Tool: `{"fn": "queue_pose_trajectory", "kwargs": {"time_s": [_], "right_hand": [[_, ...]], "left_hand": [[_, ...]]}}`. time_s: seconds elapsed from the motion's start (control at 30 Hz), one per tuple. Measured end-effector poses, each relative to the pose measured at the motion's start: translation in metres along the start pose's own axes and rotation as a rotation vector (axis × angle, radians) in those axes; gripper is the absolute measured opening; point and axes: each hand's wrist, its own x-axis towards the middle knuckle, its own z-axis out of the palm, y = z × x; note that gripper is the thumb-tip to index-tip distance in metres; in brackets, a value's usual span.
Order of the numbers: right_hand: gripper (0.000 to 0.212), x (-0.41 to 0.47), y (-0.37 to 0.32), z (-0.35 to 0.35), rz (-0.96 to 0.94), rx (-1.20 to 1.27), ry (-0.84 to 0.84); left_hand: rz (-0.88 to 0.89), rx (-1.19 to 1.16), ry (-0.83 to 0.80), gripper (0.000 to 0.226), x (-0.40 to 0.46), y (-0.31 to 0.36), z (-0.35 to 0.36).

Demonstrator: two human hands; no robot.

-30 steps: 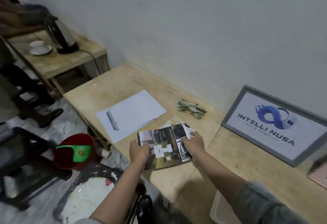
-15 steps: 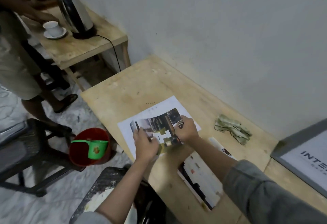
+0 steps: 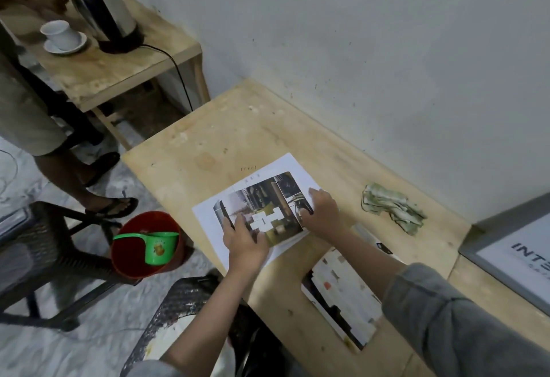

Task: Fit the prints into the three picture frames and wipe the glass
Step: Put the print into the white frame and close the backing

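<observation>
A dark photo print (image 3: 262, 207) lies flat on white sheets (image 3: 208, 225). Another print (image 3: 342, 293) lies nearer, on the wooden surface (image 3: 226, 138). A crumpled cloth (image 3: 393, 207) sits near the wall, beside a grey picture frame (image 3: 506, 245).

print (image 3: 262, 207) lowered flat onto white sheet (image 3: 205, 219)
</observation>
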Motion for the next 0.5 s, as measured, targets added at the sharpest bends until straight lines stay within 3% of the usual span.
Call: {"fn": "queue_pose_trajectory", "kwargs": {"time_s": [0.07, 0.23, 0.33, 0.4, 0.47, 0.5], "right_hand": [[0.073, -0.009, 0.015, -0.006, 0.015, -0.018, -0.023], [0.072, -0.039, 0.064, -0.022, 0.042, -0.138, -0.026], [0.060, -0.068, 0.101, -0.033, 0.071, -0.209, -0.001], [0.054, -0.087, 0.121, -0.042, 0.087, -0.232, 0.013], [0.051, -0.105, 0.140, -0.051, 0.112, -0.251, 0.034], [0.050, -0.111, 0.147, -0.054, 0.116, -0.265, 0.039]], "left_hand": [[0.002, 0.022, 0.017, 0.051, -0.010, 0.001, 0.007], [-0.102, -0.006, -0.027, 0.062, -0.052, 0.013, 0.027], [-0.115, 0.040, -0.051, 0.046, -0.084, 0.016, 0.047], [-0.110, 0.060, -0.038, 0.018, -0.106, 0.018, 0.062], [-0.140, 0.021, -0.067, 0.018, -0.133, 0.021, 0.075], [-0.171, -0.017, -0.087, 0.029, -0.143, 0.022, 0.081]]}}
